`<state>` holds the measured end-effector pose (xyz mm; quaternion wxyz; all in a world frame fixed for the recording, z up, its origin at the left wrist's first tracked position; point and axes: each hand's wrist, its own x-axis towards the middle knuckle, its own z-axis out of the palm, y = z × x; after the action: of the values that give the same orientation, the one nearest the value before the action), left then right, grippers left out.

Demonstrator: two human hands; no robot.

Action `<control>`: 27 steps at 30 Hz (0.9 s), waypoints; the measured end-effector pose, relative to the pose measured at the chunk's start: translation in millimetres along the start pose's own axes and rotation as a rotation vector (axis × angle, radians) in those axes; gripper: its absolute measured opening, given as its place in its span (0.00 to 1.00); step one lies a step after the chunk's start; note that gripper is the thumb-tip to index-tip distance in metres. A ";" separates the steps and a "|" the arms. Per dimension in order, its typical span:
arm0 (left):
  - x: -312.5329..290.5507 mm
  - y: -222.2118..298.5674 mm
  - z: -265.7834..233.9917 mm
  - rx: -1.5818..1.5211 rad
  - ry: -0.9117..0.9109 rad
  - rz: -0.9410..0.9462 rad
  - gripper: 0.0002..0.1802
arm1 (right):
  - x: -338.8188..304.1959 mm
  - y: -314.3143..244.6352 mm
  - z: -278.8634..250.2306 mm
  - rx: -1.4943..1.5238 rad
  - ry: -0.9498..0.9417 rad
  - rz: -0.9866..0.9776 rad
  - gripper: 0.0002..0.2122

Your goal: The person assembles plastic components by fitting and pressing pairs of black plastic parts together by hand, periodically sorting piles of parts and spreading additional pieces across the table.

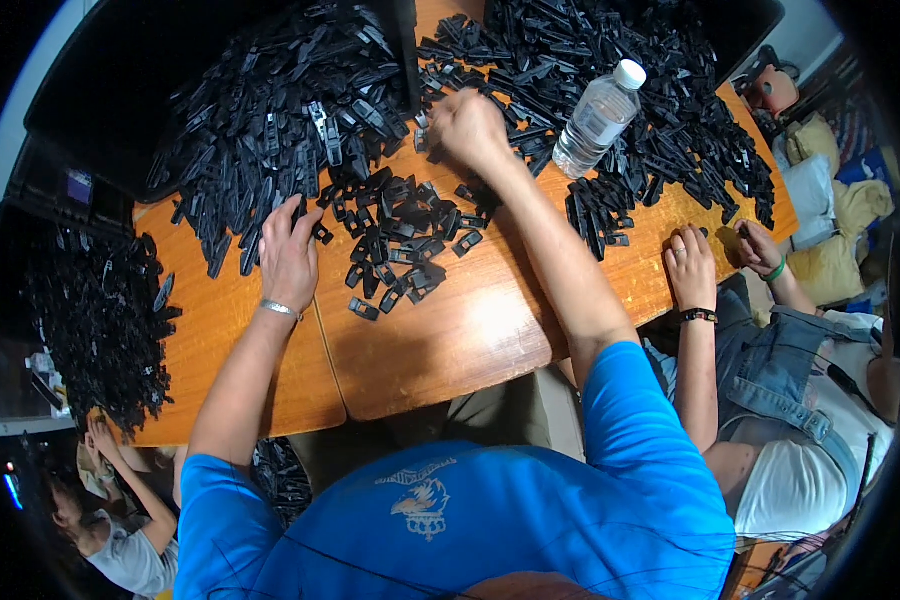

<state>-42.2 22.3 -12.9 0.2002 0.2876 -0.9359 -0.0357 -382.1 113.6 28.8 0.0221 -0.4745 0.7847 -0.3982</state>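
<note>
- Reaching to the edge of the left heap point(270, 105) of black clips in the head view, the left hand point(290, 255) has loosely bent fingers; any grip cannot be told.
- The blurred right hand point(470, 130) curls beside the right heap point(670, 140); its hold cannot be told.
- Between them, a small pile point(402, 225) of clips lies on the table point(450, 350); big heaps suggest much is left, what is done unclear.

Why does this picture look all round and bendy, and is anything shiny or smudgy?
In the head view: fisheye distortion curves the front edge of the wooden table, and the corners go black; bright white glare sits on the tabletop; the right hand is blurry, the left hand clearer.
</note>
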 end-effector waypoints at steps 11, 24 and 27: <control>6.8 7.0 -1.4 0.000 -0.021 0.001 0.24 | 136.0 51.5 49.6 -0.217 0.047 -0.146 0.14; 8.9 6.7 5.7 0.006 0.021 0.031 0.23 | 74.2 60.5 14.1 -0.359 -0.104 -0.019 0.12; 4.8 3.9 -0.1 0.025 0.020 0.018 0.23 | 58.2 26.9 -14.5 -0.240 -0.389 0.029 0.11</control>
<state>-47.9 22.9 -10.3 0.2064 0.2818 -0.9368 -0.0194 -439.6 84.3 41.3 0.1221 -0.5304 0.8140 -0.2028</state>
